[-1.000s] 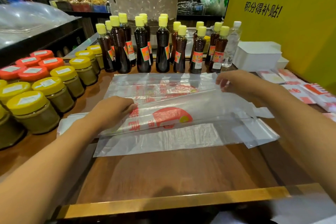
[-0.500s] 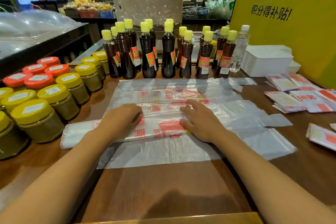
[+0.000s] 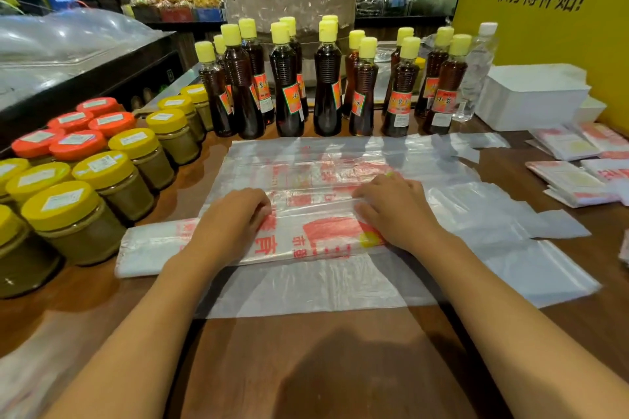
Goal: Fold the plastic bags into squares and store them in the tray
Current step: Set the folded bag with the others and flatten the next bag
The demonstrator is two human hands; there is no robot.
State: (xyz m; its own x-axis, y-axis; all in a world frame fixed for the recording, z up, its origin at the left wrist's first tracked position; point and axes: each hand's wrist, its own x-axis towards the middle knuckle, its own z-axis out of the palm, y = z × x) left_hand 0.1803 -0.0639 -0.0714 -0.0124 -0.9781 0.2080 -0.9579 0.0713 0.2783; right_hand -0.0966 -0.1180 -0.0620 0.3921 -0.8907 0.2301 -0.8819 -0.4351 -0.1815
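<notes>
Head view: left hand (image 3: 235, 218) and right hand (image 3: 394, 211) press flat on a half-folded clear red-printed plastic bag (image 3: 316, 235), several folded squares (image 3: 571, 180) done, white tray (image 3: 531, 102) unfilled as far as visible.

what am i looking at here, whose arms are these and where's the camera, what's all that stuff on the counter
No machine here: the arms belong to a person wearing a wide-angle camera on the head, which looks forward and down, so you see what they see.

The left hand and right hand press flat on a printed plastic bag folded into a long strip. Neither hand grips anything; they only press down. The strip lies on more flat plastic bags spread over the wooden counter.

To the left stand jars with yellow lids and orange lids. Behind are dark sauce bottles with yellow caps. To the right lie already folded bag squares and a white tray.
</notes>
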